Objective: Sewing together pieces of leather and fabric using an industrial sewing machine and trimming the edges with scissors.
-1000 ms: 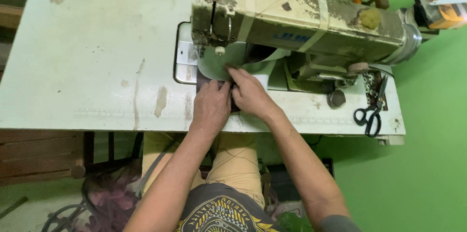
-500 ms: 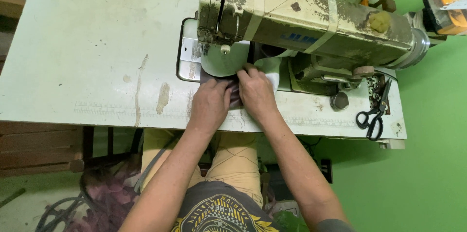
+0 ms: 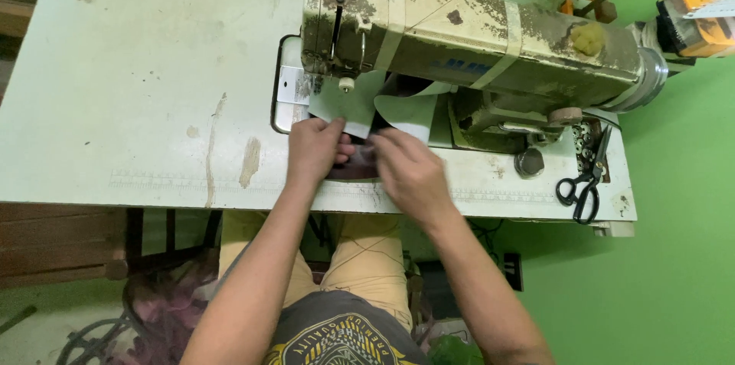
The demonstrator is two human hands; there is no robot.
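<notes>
Your sewing machine stands on the table; the scissors lie right of it, near the table's edge.

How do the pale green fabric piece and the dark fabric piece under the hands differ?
The pale green fabric is light and lies mostly uncovered, reaching under the sewing machine. The dark fabric is almost black and mostly hidden between the left hand and right hand. Both lie flat on the table.

Both hands have drawn slightly back toward the desk's near edge, the left hand now pinching the pale green fabric piece, the right hand flatter over the dark fabric.
</notes>
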